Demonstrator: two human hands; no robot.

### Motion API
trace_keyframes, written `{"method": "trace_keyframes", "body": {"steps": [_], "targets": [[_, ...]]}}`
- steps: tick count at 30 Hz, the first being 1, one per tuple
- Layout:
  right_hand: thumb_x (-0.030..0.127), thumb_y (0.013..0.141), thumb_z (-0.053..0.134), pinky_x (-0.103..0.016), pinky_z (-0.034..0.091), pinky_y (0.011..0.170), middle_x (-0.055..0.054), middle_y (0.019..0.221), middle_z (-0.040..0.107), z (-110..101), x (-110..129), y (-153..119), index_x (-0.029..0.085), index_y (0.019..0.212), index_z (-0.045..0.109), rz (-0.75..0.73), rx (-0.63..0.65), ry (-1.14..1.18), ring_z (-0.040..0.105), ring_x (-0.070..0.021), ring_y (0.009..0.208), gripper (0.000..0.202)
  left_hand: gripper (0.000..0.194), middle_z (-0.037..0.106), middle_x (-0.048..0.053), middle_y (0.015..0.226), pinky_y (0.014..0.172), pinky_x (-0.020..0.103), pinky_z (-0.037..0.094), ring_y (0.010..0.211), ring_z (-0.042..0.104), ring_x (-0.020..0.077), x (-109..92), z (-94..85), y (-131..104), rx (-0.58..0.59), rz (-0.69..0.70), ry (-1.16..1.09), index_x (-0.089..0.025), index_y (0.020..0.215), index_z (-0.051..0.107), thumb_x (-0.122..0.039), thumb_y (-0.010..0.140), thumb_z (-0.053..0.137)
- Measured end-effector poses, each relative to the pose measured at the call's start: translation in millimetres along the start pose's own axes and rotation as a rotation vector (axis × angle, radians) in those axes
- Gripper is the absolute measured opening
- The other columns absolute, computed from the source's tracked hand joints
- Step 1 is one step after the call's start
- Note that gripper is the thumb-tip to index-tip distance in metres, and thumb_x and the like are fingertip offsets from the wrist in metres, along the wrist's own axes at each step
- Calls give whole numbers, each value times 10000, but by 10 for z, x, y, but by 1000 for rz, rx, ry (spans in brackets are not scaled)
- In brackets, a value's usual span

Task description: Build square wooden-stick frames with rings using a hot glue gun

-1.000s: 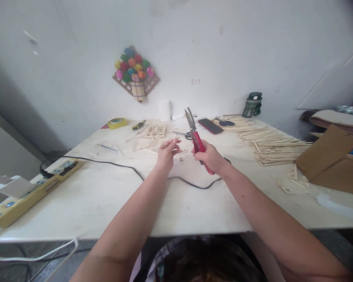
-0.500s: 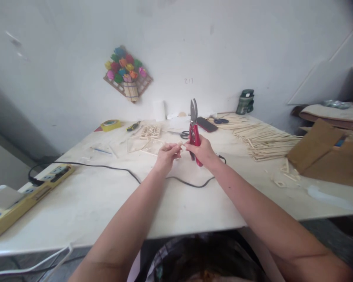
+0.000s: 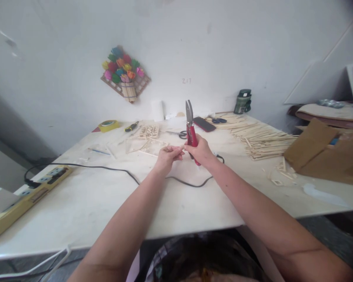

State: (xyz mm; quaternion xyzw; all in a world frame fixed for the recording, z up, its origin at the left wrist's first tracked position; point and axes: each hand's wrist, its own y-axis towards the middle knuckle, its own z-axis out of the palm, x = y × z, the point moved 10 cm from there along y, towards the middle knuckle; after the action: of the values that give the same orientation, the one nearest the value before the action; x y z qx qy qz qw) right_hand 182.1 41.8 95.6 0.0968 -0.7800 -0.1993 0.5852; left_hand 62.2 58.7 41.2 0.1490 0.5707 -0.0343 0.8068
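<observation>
Place: we are in what looks like a small craft workshop.
Table (image 3: pixel 106 203): we see heaped thin sticks (image 3: pixel 264 141), a lattice (image 3: pixel 148 132), scissors (image 3: pixel 182 134) and tape (image 3: pixel 108 125) on it, red shears (image 3: pixel 191 135) above.
Wall (image 3: pixel 164 47): we have a flower piece (image 3: pixel 124 74) on display.
Sides: we see a power strip (image 3: pixel 38 194) and a carton (image 3: pixel 320 156).

Passable over the near bench (image 3: pixel 194 213), between the forearms and nearer than the black cord (image 3: pixel 195 185). Obstructed in the middle by the raised red-handled shears (image 3: pixel 192 137). Hemmed in at left by the power strip (image 3: pixel 48 184), at right by the cardboard box (image 3: pixel 326 160). Crowded farther back with scissors (image 3: pixel 182 134), phone (image 3: pixel 204 124), lattice piece (image 3: pixel 148 132) and strewn sticks (image 3: pixel 264 137).
</observation>
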Motion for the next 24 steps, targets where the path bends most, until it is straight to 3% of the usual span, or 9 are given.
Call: {"method": "trace_keyframes", "body": {"steps": [5,10,16,24], "targets": [[184,585,561,-286,440,684,15,700,561,5,96,-13,155,868,522,-60,11,-32,543,-131,657,288,245,593,27,564,480,207,433,452,510,70,-8,-26,6,-20,-11,-8,-100,650,622,-305,571,731],[194,627,542,-288,432,678,4,709,571,36,124,-23,173,832,527,-107,52,-222,537,-139,661,207,339,628,37,636,529,234,471,504,550,89,-42,-43,26,9,-8,65,-111,825,652,-302,558,738],[200,658,522,-293,424,679,-20,764,605,83,136,-34,186,876,540,-164,74,-419,545,-157,683,220,290,640,61,624,525,250,477,485,562,108,-86,-74,42,34,31,200,-95,741,658,-327,579,723],[238,653,533,-306,418,703,-55,888,619,4,134,-49,178,1067,490,-163,112,-525,563,-197,773,421,255,649,51,679,569,227,492,521,572,84,-144,-200,56,-55,73,-45,-105,751,648,-283,587,728]]}}
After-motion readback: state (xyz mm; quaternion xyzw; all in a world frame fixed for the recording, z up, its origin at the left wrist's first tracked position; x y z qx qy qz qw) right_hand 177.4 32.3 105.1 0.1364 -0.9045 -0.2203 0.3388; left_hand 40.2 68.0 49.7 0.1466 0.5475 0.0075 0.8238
